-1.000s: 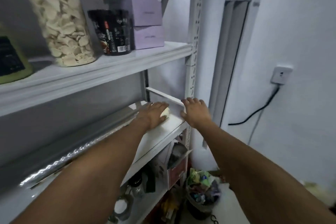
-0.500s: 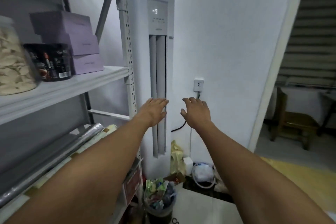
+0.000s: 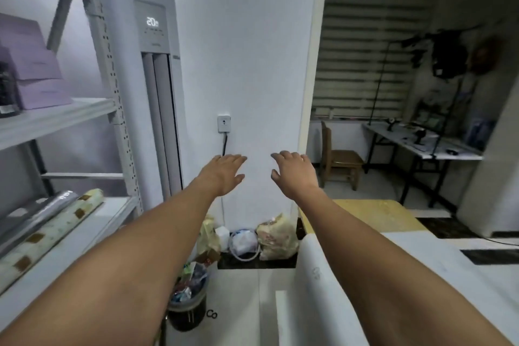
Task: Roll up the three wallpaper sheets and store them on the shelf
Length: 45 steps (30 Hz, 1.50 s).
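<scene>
Spread and loose, the left hand [image 3: 223,174] and right hand [image 3: 295,173] hover apart, gripping nothing. On the shelf [image 3: 92,233] at left, a silver roll [image 3: 36,213] and a patterned roll [image 3: 56,230] lie side by side. A white sheet [image 3: 314,275] curls beneath the right forearm, and a bin [image 3: 188,309] stands below the left.

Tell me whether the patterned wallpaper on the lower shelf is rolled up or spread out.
Rolled up: the patterned wallpaper lies as a tight tube on the lower shelf beside a silver roll.
</scene>
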Motion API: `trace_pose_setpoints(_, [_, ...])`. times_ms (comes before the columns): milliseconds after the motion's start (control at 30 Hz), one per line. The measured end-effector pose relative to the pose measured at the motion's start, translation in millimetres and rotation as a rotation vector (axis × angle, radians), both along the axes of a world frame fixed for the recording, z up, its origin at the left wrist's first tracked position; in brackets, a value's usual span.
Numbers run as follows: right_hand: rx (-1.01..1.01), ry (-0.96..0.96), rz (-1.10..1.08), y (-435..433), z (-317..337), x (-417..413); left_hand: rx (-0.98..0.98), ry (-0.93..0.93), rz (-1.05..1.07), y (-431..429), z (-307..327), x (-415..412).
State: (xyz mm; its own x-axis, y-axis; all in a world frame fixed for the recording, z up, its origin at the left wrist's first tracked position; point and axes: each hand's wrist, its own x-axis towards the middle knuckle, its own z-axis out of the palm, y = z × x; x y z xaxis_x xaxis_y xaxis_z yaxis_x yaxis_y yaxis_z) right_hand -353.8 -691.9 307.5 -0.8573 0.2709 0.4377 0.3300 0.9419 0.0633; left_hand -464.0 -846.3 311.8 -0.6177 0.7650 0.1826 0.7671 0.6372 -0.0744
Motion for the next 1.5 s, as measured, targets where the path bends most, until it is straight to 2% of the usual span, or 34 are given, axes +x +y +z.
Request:
trace_pose_setpoints(300, [0.031, -0.005, -0.127, -12, 23, 108, 0.069, 0.008, -0.142, 6, 17, 94])
trace_pose_setpoints(467, [0.05, -0.043, -0.152, -25, 22, 163, 0.034, -0.008, -0.171, -4, 8, 137])
trace_pose_setpoints(767, [0.005, -0.015, -0.183, -7, 24, 228, 0.034, 0.035, -0.216, 13, 22, 196])
trace_pose_setpoints(933, [0.006, -0.018, -0.18, 36, 17, 275, 0.037, 0.056, -0.211, 49, 23, 232])
trace_pose_setpoints(1233, [-0.006, -0.056, -0.228, 182, 8, 408, 0.105, 0.03, -0.249, 200, 17, 367])
trace_pose_setpoints(1500, [-0.039, -0.068, -0.254, 264, 10, 463, 0.086, -0.024, -0.251, 289, 16, 427])
